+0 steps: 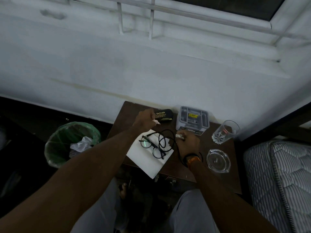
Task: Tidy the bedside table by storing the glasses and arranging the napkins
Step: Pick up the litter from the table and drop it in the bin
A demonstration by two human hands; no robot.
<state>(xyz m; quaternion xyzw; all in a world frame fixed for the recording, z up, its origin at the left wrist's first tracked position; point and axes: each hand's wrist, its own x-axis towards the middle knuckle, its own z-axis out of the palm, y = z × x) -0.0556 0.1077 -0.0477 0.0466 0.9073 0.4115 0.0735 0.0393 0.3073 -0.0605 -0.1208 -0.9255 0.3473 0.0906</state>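
Both your arms reach forward over the bedside table (218, 179). Your right hand (187, 142) clenches a crumpled napkin scrap (179, 135). The glasses (152, 147) lie on the flat white napkin (148, 163) between your hands. Farther out, your left hand (144, 119) pinches another crumpled bit (156, 122) just before the black glasses case (164, 115).

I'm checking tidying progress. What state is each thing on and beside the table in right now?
Glasses: unfolded, lying on the flat napkin.
Glasses case: closed, at the table's back.
Left hand: grip closed on a crumpled scrap.
Right hand: grip closed on a crumpled tissue.
Drinking glass: upright, empty.
Ashtray: looks empty.
Bin: lined, holds crumpled paper.
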